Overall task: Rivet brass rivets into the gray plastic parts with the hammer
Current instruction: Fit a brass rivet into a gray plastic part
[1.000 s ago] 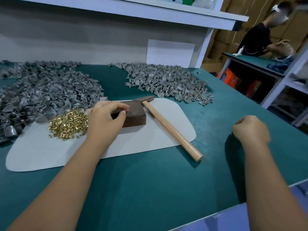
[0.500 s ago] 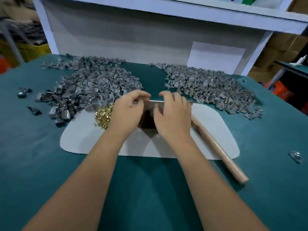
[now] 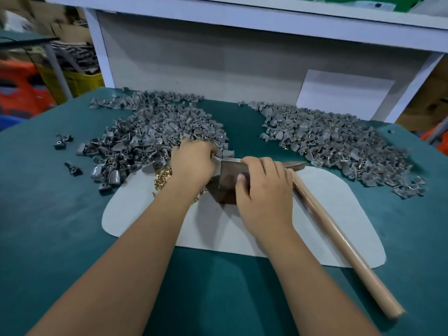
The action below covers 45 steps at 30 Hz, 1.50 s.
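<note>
The right hand (image 3: 264, 190), which a second ago lay fisted and idle far out on the teal desk (image 3: 48, 226), has come in and now grips the dark metal block (image 3: 229, 183) from its right side, thumb on the near face and fingers curled over the top; the left hand (image 3: 192, 163), which held the block alone a second ago, has slid off it to the edge of the left pile of gray plastic parts (image 3: 150, 134), fingers curled down as if picking one, though what it holds, if anything, I cannot tell; the brass rivets (image 3: 162, 177) lie just beside the left wrist on the pale mat (image 3: 327, 202); the hammer (image 3: 334, 229) rests untouched on the mat, its head against the block and just behind the right hand; a second pile of parts (image 3: 339, 139) lies to the right; so this looks like setup, the block being seated as an anvil, and no riveting is yet under way.
</note>
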### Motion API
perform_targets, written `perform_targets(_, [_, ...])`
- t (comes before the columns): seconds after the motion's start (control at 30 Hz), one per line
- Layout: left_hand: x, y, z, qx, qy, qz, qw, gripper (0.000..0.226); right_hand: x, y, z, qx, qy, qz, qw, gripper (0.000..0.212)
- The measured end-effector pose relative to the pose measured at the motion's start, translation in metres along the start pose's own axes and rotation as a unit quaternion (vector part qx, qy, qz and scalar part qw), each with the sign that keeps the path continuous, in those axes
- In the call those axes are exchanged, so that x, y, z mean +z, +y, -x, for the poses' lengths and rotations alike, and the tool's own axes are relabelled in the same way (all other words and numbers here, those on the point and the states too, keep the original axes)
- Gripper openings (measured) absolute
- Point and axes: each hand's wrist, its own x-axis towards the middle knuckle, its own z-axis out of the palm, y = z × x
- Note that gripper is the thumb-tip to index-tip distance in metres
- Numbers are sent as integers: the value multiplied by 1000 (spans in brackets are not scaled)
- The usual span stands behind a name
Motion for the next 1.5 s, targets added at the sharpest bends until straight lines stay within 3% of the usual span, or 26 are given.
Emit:
perform_targets(0.2, [2,-9,-3,-11,64,32,997,26,-1,-7,0,-50,8,-19,999,24])
perform_targets(0.37, [-11,-14,2,-42,93,175,979,24,-1,-27,5,-148,-53,-17,987,16])
perform_targets(0.5, [-23,-15,5,-68,89,353,929,35,3,-50,12,-184,-172,46,967,28])
perform_targets(0.67, [-30,-16,17,-78,68,517,850,40,6,-57,15,-184,-171,60,966,7])
perform_targets(0.87, [-22,-19,21,-88,30,571,816,40,6,-56,12,-167,-185,55,967,7])
perform_targets(1.03, [-14,-19,25,-85,7,571,816,26,4,-53,11,-175,-191,54,965,7])
perform_targets(1.2, [-12,-13,26,-80,10,563,822,26,4,-51,4,-168,-206,57,962,10])
perform_targets(1.5, [-15,-11,28,-96,45,619,779,17,7,-50,5,-190,-183,42,964,18])
